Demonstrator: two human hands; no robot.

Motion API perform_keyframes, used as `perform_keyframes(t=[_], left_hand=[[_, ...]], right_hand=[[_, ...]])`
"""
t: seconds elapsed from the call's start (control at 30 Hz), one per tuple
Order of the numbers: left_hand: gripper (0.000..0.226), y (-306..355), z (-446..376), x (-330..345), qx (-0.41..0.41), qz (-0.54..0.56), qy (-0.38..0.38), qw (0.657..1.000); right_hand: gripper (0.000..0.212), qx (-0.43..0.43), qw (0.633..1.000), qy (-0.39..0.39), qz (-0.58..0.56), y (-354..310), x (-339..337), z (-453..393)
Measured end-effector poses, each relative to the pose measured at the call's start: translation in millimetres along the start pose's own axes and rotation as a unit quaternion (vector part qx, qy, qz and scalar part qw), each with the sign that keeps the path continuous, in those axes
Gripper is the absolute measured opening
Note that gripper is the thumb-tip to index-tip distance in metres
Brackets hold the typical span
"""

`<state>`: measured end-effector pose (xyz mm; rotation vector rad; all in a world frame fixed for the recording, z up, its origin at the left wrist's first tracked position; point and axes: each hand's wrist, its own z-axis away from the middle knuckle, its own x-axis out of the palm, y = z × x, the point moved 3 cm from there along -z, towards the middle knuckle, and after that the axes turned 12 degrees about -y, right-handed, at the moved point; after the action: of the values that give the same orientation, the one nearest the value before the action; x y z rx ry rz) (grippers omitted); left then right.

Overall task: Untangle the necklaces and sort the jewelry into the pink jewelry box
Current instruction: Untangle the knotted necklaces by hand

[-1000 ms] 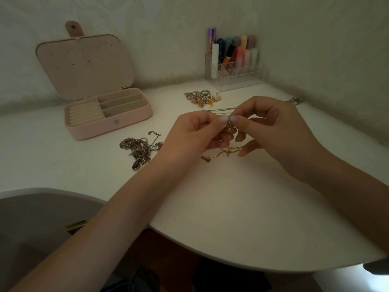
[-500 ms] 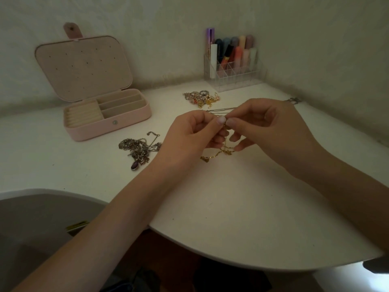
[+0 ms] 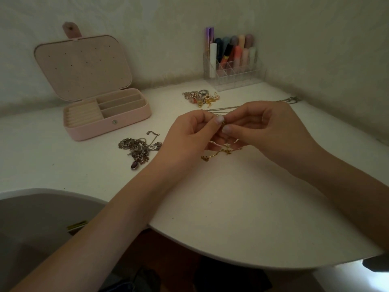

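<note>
My left hand [image 3: 189,133] and my right hand [image 3: 267,127] meet above the middle of the white table, thumbs and fingertips pinching a tangled gold necklace [image 3: 216,153] whose loose end trails onto the table below them. A thin silver chain [image 3: 223,108] stretches behind my hands toward the right wall. A tangle of silver necklaces with a dark purple pendant [image 3: 137,149] lies left of my left hand. The pink jewelry box [image 3: 109,125] stands open at the back left, its compartments bare. A small pile of rings and earrings [image 3: 201,98] lies behind my hands.
A clear acrylic organizer with lipsticks and cosmetic tubes [image 3: 231,60] stands against the back wall. The curved front edge of the table [image 3: 231,261] runs below my forearms. A grey surface [image 3: 37,228] lies at lower left.
My fingertips have shifted slightly on the gold necklace, and its hanging end has moved a little. The view has tilted down a bit.
</note>
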<state>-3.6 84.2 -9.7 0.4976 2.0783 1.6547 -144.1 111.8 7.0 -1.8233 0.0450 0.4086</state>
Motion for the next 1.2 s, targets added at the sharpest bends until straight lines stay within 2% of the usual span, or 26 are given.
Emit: perform_keyframes(t=[0.23, 0.53, 0.8, 0.97, 1.2], left_hand=[[0.018, 1, 0, 0, -0.003, -0.023, 0.007, 1.0], [0.024, 2, 0, 0, -0.021, -0.003, 0.017, 1.0], [0.011, 8, 4, 5, -0.051, 0.118, -0.017, 0.992], [0.011, 10, 6, 6, -0.048, 0.096, -0.045, 0.993], [0.016, 7, 3, 3, -0.037, -0.002, -0.03, 0.999]], right_hand=[[0.002, 0.016, 1.0, 0.022, 0.011, 0, -1, 0], [0.01, 0.069, 0.991, -0.002, -0.115, -1, -2, -2], [0.009, 0.081, 0.98, 0.029, -0.181, -5, -5, -1], [0.011, 0.083, 0.978, 0.023, -0.188, -7, -5, -1], [0.013, 0.083, 0.969, 0.01, -0.232, -7, -9, -1]])
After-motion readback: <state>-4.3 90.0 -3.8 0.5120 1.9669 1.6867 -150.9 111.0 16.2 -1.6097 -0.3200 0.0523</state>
